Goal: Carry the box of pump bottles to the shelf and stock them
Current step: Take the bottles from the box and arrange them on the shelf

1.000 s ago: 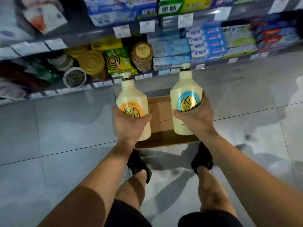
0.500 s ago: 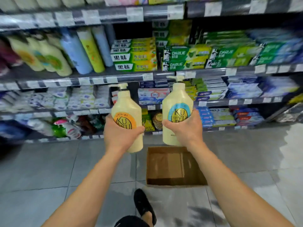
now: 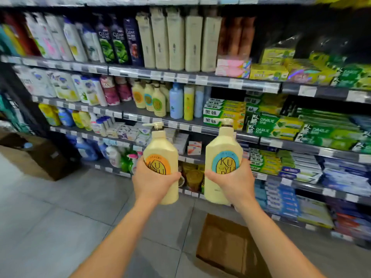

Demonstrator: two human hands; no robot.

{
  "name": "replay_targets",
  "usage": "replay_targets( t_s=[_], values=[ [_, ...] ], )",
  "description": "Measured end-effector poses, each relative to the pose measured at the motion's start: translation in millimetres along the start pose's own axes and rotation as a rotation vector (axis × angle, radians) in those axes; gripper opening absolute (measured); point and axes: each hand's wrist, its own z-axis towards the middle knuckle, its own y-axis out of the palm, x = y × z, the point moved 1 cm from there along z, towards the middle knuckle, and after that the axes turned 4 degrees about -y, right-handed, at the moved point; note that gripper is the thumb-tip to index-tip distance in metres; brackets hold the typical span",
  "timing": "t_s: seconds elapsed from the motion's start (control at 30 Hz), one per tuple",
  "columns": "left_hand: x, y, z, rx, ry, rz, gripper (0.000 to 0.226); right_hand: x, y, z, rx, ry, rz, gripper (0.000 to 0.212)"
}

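head view: only camera, looks down both bare forearms at a store shelf
left hand: wrapped tight round the lower body of the orange-label pump bottle, fingers across the front below the label, thumb on the right side
right hand: clamped the same way on the blue-label pump bottle, thumb on the left side, fingers round the right
bottles: both cream-yellow, upright, pump heads on top, held side by side with a gap between, in the air in front of the shelving
label text: "KU / YU" in large letters on each round label, lower rows hidden by the hands; small print above unreadable
box: brown cardboard, open top, on the grey tile floor just under the right forearm, at the foot of the shelf; inside looks bare where visible
matching bottles on shelf: same cream shape with orange, blue and green round labels, second shelf board from the top, up and left of the hands
other readable brands: "CLEAR" on dark shampoo bottles, top shelf; "DARLIE" on green toothpaste cartons; Chinese characters on the yellow-green cartons beside them
rest of shelf: blurred, price tags unreadable
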Motion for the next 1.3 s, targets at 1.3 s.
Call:
replay_targets(
  t_s=[1.3],
  values=[
    [-67,-117,448,-0.071,0.011,0.081,0.101,-129,431,150,0.031,0.089,0.056,0.079]
  ],
)
